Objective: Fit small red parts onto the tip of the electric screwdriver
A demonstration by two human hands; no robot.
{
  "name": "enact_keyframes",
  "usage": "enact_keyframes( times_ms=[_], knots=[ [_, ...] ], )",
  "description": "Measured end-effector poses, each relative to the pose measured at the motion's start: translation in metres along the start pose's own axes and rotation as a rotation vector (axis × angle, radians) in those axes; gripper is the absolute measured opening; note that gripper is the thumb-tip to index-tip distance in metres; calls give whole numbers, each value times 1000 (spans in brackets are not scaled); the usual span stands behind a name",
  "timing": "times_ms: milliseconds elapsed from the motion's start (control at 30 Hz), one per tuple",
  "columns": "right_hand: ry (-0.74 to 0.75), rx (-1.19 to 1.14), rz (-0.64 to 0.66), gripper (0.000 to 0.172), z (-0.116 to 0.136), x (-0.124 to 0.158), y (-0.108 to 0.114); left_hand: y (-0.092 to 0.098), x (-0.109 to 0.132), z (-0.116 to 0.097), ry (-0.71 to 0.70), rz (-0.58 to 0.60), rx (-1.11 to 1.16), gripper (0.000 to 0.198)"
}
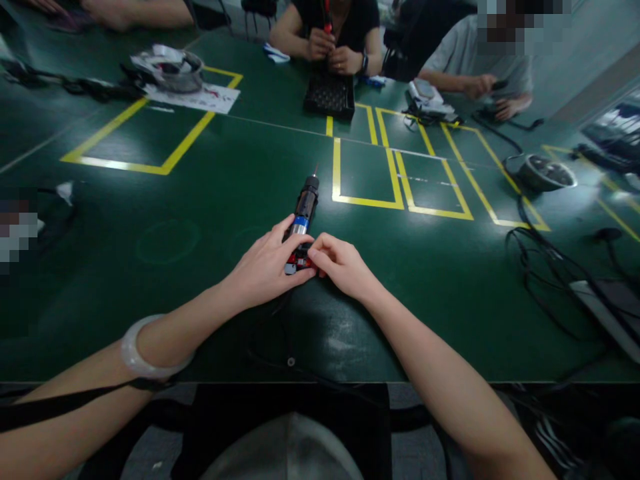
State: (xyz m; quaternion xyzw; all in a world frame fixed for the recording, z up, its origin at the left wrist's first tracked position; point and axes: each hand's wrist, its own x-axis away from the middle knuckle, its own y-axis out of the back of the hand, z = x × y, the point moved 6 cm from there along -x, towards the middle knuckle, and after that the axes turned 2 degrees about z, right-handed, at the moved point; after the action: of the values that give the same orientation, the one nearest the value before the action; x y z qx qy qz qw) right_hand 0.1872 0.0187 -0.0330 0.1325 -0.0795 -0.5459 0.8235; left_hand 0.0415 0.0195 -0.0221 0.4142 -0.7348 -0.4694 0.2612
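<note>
An electric screwdriver (307, 197) lies on the green table in front of me, its thin bit pointing away. Part of its casing is off: a blue and silver motor section and red parts at the rear show. My left hand (270, 263) is closed around the rear half from the left, thumb along the near end. My right hand (343, 263) pinches at the right side of that rear end; whatever sits between its fingertips is hidden. A dark cord seems to trail from the tool toward the table's near edge, close to a small round metal piece (291, 362).
Yellow tape rectangles (367, 201) mark the table. Across from me, people work by a black tray (330, 97). A metal bowl (183, 73) stands back left, another bowl (547, 173) at right. Black cables (535, 267) tangle on the right beside a pale flat box (600, 310).
</note>
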Motion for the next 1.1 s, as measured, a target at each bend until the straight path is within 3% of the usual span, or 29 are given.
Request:
enact_keyframes(
  times_ms=[367, 667, 900, 1100],
  knots=[
    [101, 84, 5, 17, -2, -3, 3, 3, -2, 0, -4, -33, 6, 44],
    [96, 42, -46, 14, -9, -7, 14, 11, 0, 26, -8, -24, -36, 47],
    [111, 59, -38, 15, -7, -6, 14, 39, 4, 81, 67, -40, -152, 51],
    [89, 87, -32, 14, -6, -6, 14, 77, 9, 169, 185, -78, -297, 57]
  ],
)
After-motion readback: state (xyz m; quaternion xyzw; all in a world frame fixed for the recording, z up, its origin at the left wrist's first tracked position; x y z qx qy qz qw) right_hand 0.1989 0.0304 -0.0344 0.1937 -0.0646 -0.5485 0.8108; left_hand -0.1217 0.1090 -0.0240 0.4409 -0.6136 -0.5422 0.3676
